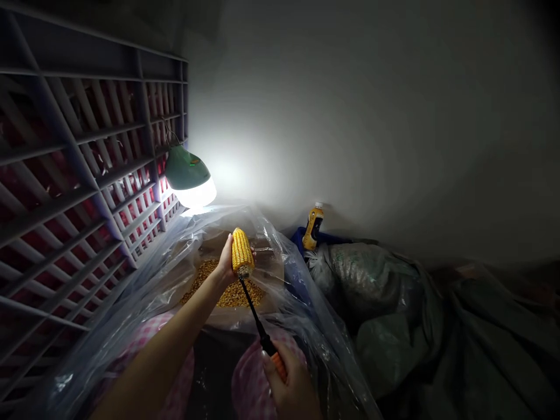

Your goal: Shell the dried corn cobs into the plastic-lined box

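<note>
My left hand [226, 260] is wrapped round a yellow corn cob [242, 252], held upright with its cut end toward me. In my right hand [292, 382] is a screwdriver [255, 315] with an orange and black handle and a long dark shaft. The shaft's tip meets the lower end of the cob; whether it is pushed in I cannot tell. Loose corn kernels [231, 296] lie beneath the cob in a container lined with a clear plastic sheet [301, 291].
A lit green lamp [190, 175] hangs from a stacked plastic crate [98, 192] on the left. At the back right stands a yellow bottle [313, 226] on something blue. Filled sacks [371, 274] lie to the right, before a pale wall [350, 116].
</note>
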Tool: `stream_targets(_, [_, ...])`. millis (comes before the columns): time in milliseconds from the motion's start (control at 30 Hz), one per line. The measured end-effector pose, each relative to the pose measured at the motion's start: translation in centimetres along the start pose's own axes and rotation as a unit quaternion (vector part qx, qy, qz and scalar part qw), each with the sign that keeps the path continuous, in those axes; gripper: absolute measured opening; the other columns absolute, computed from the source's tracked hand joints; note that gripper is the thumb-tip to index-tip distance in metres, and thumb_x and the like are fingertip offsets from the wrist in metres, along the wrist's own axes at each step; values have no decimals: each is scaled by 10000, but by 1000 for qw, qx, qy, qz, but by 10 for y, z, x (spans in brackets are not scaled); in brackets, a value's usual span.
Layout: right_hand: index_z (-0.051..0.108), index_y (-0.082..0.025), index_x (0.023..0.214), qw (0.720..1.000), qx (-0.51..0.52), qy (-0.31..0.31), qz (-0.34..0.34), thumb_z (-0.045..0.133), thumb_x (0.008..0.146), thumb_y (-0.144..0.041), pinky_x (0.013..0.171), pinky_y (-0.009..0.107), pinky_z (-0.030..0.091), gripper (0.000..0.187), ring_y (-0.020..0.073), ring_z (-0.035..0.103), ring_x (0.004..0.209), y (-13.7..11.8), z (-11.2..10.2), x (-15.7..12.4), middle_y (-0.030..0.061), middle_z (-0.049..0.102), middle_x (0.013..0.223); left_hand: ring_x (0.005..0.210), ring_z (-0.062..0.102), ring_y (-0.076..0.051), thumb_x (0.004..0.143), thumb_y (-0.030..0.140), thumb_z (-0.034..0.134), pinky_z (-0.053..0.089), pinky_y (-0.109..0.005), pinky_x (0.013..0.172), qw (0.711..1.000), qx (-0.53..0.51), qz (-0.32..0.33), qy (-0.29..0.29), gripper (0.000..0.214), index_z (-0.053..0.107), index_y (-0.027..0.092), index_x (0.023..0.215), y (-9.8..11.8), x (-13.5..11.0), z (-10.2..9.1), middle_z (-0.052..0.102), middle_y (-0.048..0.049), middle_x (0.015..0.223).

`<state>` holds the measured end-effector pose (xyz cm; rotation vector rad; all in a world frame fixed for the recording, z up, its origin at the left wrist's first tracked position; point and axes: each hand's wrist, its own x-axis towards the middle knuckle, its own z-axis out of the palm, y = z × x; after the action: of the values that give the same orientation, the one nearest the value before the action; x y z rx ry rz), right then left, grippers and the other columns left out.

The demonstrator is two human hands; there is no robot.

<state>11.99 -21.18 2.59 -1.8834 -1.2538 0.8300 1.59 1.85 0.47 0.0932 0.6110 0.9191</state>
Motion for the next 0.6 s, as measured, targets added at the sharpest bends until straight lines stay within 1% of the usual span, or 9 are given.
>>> stream_targets(67, [703, -172, 921, 1000, 15, 6, -5, 487, 765, -495, 797, 313, 495, 418, 260, 641, 902, -4, -2, 0, 115, 700, 947, 522, 622, -193, 862, 579, 300, 527, -316, 500, 1000, 8, 2, 6, 513, 544, 129, 847, -2, 1, -2, 597, -71, 595])
stream_targets(200, [669, -156, 1061, 999, 0, 33, -10, 491, 774, -457, 875, 355, 467, 452, 272, 614, 986, -6, -5, 2, 124, 683, 1026, 516, 628, -206, 850, 586, 327, 519, -316, 486, 998, 50, 11, 22, 504, 543, 130, 851, -4, 0, -5, 616, -86, 609])
stream_targets(300, [625, -197, 1157, 999, -35, 15, -5, 491, 780, -429, 880, 365, 463, 463, 272, 599, 1025, -10, -7, 6, 101, 673, 1064, 524, 635, -217, 853, 570, 335, 517, -319, 484, 997, 68, 20, 20, 481, 539, 136, 870, -5, 0, -6, 624, -91, 617])
stream_targets(433, [568, -249, 1225, 998, -64, -7, -17, 473, 797, -365, 890, 345, 449, 454, 252, 590, 1047, -20, -11, 9, 76, 649, 1128, 522, 636, -218, 861, 555, 330, 513, -309, 480, 996, 83, 35, 25, 469, 532, 133, 893, -6, 1, -7, 630, -99, 618])
stream_targets(500, [549, -273, 1241, 997, -67, -14, -16, 460, 808, -357, 841, 324, 470, 451, 236, 615, 986, -25, -11, 9, 66, 668, 1082, 523, 637, -218, 863, 552, 325, 514, -309, 484, 995, 85, 40, 24, 469, 532, 133, 903, -7, 2, -8, 631, -98, 618])
stream_targets(600, [537, -274, 1252, 998, -60, -33, 11, 425, 836, -381, 723, 291, 500, 444, 199, 645, 802, -30, -9, 7, 48, 699, 867, 519, 633, -219, 851, 579, 323, 514, -318, 487, 997, 71, 35, 27, 496, 530, 135, 927, -7, 4, -9, 625, -86, 612])
